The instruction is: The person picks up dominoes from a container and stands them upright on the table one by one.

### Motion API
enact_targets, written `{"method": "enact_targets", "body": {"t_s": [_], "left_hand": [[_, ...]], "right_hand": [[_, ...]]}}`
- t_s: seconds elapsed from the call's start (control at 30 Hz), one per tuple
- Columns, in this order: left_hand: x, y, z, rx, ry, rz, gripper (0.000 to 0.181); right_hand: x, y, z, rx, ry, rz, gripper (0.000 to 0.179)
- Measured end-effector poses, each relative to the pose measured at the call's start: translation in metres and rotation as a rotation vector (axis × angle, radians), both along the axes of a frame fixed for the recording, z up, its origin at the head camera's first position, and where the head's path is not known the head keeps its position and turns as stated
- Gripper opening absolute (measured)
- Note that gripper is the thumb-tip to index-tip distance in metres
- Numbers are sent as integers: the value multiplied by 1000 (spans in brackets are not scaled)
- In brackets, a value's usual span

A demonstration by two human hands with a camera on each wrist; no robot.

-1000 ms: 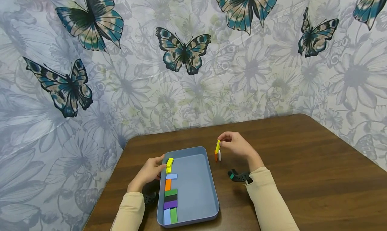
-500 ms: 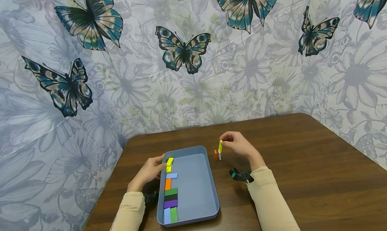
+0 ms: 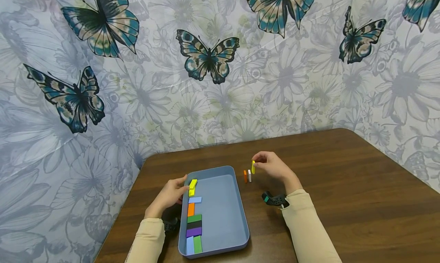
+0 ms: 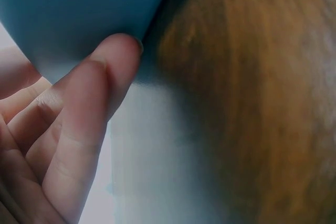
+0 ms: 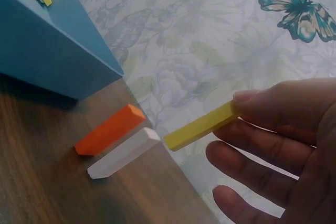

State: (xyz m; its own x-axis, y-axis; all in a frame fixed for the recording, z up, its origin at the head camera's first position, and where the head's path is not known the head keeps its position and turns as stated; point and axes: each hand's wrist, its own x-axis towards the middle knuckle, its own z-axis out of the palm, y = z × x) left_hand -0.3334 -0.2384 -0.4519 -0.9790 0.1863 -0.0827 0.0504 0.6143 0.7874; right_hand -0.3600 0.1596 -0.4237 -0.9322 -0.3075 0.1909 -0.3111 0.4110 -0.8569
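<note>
My right hand pinches a yellow block by its upper end, between thumb and fingertip. Its lower end hangs just right of a standing white block, apart from the table surface as far as I can tell. Beside the white one stands an orange block, a narrow gap between them. My left hand holds the left wall of a blue-grey tray near its far corner. In the left wrist view, fingertips press its outer side.
Along the tray's left side lie several coloured blocks: two yellow blocks, a light blue block, an orange block, then green, black, purple and others nearer. The brown wooden table ends at a butterfly-patterned wall.
The yellow block in my right hand has moved right, from above the orange and white blocks to beside the white one, and slightly down. The left hand keeps its place on the tray.
</note>
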Motion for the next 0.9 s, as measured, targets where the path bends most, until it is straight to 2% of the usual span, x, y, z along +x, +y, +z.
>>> {"method": "enact_targets", "body": {"t_s": [0.27,0.9], "left_hand": [[0,0,0,-3,-2,2,60],[0,0,0,-1,1,2,59]], "right_hand": [[-4,0,-11,46,-19,-9,22],[-8,-3,-26,101,-62,-43,18]]}}
